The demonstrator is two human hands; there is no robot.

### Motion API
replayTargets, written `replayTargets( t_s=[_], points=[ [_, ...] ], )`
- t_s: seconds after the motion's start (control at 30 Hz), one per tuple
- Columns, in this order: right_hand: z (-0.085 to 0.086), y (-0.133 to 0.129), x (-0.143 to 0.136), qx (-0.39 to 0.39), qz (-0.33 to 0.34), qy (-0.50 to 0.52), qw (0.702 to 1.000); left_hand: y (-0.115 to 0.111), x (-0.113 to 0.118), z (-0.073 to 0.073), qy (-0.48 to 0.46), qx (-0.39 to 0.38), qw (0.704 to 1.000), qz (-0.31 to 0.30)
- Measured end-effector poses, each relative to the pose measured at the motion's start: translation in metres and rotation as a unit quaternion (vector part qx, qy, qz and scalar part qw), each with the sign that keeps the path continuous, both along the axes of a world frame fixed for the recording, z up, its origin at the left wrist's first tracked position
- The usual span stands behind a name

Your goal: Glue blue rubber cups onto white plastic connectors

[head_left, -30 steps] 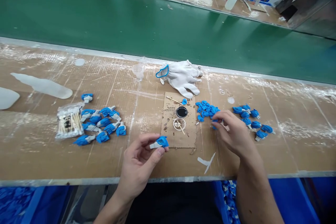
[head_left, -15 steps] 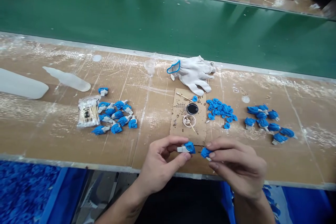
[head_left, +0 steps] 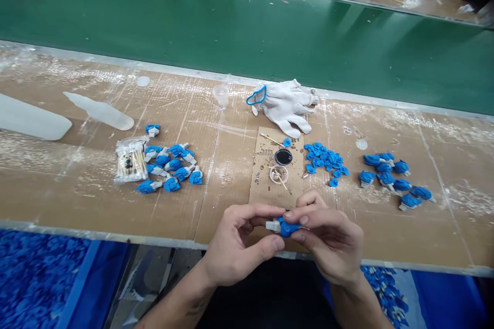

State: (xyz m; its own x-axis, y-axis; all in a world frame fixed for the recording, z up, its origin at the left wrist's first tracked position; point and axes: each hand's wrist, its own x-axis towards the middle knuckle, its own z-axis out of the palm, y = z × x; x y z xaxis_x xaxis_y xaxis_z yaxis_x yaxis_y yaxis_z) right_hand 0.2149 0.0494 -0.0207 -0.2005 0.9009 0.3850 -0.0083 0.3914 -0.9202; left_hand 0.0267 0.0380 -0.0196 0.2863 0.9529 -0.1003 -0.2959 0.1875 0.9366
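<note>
My left hand (head_left: 239, 244) is closed in a pinch on a small blue-and-grey plastic part (head_left: 284, 227), its light grey end pointing left. Thumb and forefinger grip it from below and above. From the right, my right hand (head_left: 334, 239) is closed too, its fingertips pressing a blue piece against that part. Most of this piece is hidden by the fingers, so its outline does not show. Just beyond both hands lies a stained cardboard sheet (head_left: 257, 193), bearing a small cup of black liquid (head_left: 283, 157) and a clear round lid (head_left: 278, 175) with a cotton swab on it.
Loose blue discs (head_left: 324, 158) lie right of the cardboard. Blue-and-grey parts form groups at left (head_left: 173, 165) and right (head_left: 386, 169). A bag of cotton swabs (head_left: 131, 160), a white glove (head_left: 287, 105) and a green conveyor belt (head_left: 231, 31) lie around. Blue bins (head_left: 83, 282) stand below the table edge.
My right hand has moved left, bringing its blue piece from apart into contact with the part in my left hand. The left hand keeps its pinch, slightly lower.
</note>
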Motion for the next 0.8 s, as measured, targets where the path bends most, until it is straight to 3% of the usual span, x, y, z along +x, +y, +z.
replayTargets(
  t_s=[0.23,0.4,0.53,0.7,0.8],
  points=[
    [-0.003,-0.006,-0.002,0.06,0.002,-0.043,0.997,-0.002,0.002,0.001,0.026,0.05,0.997,0.047],
    [-0.005,-0.015,-0.001,-0.052,-0.026,-0.006,0.998,-0.005,0.002,0.004,0.076,0.18,0.976,0.096],
    [0.0,-0.012,-0.005,-0.072,0.047,-0.026,0.996,-0.008,0.003,0.004,0.086,0.271,0.954,0.092],
    [0.009,-0.008,-0.013,-0.021,0.066,0.016,0.997,-0.014,0.009,0.003,0.077,0.254,0.955,0.134],
    [0.01,-0.01,-0.014,-0.025,0.061,0.027,0.997,-0.016,0.01,0.004,0.066,0.263,0.954,0.13]
  ],
)
